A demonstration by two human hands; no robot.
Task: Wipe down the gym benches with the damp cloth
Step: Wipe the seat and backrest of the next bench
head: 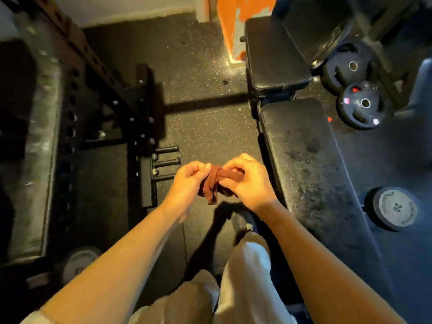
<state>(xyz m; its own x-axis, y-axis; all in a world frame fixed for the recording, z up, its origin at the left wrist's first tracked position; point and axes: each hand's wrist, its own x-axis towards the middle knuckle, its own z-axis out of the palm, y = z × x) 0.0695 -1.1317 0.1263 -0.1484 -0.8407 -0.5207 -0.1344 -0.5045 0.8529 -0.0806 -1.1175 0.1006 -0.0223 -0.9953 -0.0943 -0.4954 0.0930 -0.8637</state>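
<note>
Two hands at mid-frame, both closed around one small reddish-brown cloth [218,182], held in the air over the speckled rubber floor [194,127]. Left hand [187,181] curled, fingertips pinching the cloth's left end. Right hand [247,181] curled over the other end, thumb and fingers gripping a twisted band of fabric. Cloth bunched and wrung-looking between the two, a loose fold hanging down below the knuckles. Not touching any bench.

Black padded bench [311,174] just right of the hands, long pad running toward the lower right, surface blotched with dull patches and smears. Second black pad [275,59] beyond it, end to end, with a narrow gap between them. Worn, scuffed pad [39,141] along the left edge, blurred. Black steel rack [142,127] with holes and three short pegs between that pad and the hands.

Two black weight plates [361,105] on the floor right of the far pad, one overlapping the other. Dumbbell [395,208] marked 20 on the floor close beside the near bench, right side. Orange pillar [233,26] with chipped paint at top centre. Light trousers [245,272] and a dark shoe below the forearms.
</note>
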